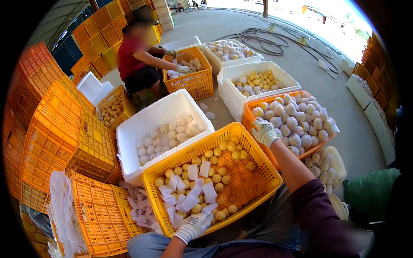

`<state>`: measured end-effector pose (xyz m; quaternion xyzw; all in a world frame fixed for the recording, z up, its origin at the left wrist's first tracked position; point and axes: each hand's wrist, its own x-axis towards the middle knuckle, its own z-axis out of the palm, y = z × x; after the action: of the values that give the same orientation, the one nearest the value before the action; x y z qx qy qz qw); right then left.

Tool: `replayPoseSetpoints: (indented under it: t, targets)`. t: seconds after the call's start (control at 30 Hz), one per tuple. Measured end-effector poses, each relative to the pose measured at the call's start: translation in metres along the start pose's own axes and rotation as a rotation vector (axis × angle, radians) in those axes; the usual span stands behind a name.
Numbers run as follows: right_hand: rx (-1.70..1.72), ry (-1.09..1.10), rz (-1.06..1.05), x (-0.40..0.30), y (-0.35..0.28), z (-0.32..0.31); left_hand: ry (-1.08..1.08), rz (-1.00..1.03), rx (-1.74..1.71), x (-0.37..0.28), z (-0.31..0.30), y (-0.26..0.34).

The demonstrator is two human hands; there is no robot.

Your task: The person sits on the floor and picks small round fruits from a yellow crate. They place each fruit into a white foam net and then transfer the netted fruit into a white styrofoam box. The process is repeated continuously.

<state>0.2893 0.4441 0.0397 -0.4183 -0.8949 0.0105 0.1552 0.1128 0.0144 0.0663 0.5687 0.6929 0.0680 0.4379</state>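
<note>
In front of me a yellow plastic crate (272, 180) tilts across my lap, holding round yellow fruit (216, 177), a few with dark stripes. White foam net sleeves (189, 203) lie over the fruit on its left side. My left hand (195, 225), in a striped knit glove, is at the near rim beside sleeves and fruit; its fingertips are partly hidden, so its grip is unclear. My right hand (266, 132), gloved alike, reaches to the left side of an orange crate (317, 146) heaped with foam-wrapped fruit (292, 122). Whether its fingers hold a piece is not visible.
Beyond the yellow crate stands a white foam box (129, 129) with wrapped fruit. Across from me a person (137, 54) in gloves works over another crate (190, 88). Stacked crates (51, 119) rise at left. A hose (261, 38) lies coiled on the floor; a green sack (371, 193) is at right.
</note>
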Motion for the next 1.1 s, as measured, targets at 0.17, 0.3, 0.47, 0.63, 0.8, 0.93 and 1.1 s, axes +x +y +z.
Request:
replayPoseSetpoints:
  t: [0.17, 0.3, 0.47, 0.63, 0.8, 0.93, 1.1]
  targets:
    - [0.391, -0.552, -0.122, -0.01, -0.081, -0.018, 0.528, -0.034, 0.167, -0.032, -0.081, -0.056]
    - [0.187, -0.814, -0.14, -0.039, -0.119, 0.024, 0.61, -0.157, -0.096, -0.037, -0.116, -0.08]
    - [0.065, -0.613, -0.689, -0.134, -0.205, 0.063, 0.514, -0.233, 0.046, -0.033, -0.114, -0.089]
    - [0.161, -0.574, -0.405, -0.15, -0.216, 0.103, 0.521, -0.136, -0.21, -0.013, -0.116, -0.086]
    - [1.107, -0.481, 0.208, -0.125, -0.213, 0.053, 0.632, -0.073, -0.52, 0.004, -0.095, -0.081]
    - [1.509, -0.59, 0.261, -0.125, -0.241, -0.013, 0.598, 0.028, -0.759, 0.017, -0.082, -0.067]
    - [1.602, -0.604, 0.287, -0.146, -0.254, -0.013, 0.587, -0.061, -0.729, 0.017, -0.079, -0.054]
